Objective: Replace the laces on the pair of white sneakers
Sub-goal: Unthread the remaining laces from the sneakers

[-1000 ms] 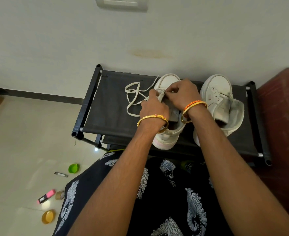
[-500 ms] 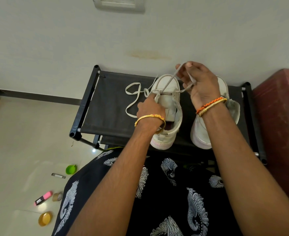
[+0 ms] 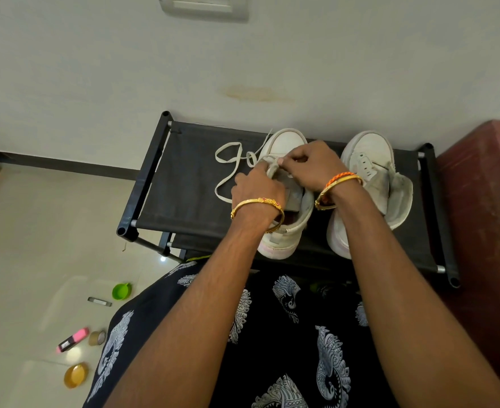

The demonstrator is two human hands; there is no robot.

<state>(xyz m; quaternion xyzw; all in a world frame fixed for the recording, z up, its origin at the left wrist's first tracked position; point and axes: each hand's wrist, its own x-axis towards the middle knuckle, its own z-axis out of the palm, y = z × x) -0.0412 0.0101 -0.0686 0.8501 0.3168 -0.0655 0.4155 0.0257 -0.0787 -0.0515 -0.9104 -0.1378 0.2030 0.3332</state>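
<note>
Two white sneakers stand toes-away on a black fabric shoe rack [image 3: 184, 184]. The left sneaker [image 3: 287, 142] has both my hands over its eyelet area. My left hand [image 3: 257, 187] grips the shoe's left eyelet flap, fingers curled. My right hand [image 3: 310, 166] pinches the white lace [image 3: 228, 169] at the eyelets. The lace's loose part loops over the rack to the left of the shoe. The right sneaker [image 3: 369, 172] has no lace, and its tongue and collar gape open.
A dark red cabinet [image 3: 484, 231] stands right of the rack, and a white wall lies behind. On the floor at lower left lie a green cap [image 3: 121, 290], a pink marker [image 3: 73, 339], a tape roll [image 3: 97, 337] and a gold lid [image 3: 76, 375].
My right hand, which had pulled the lace up and away past the toe, has come back down to the left sneaker's eyelets. My left hand stayed on the shoe.
</note>
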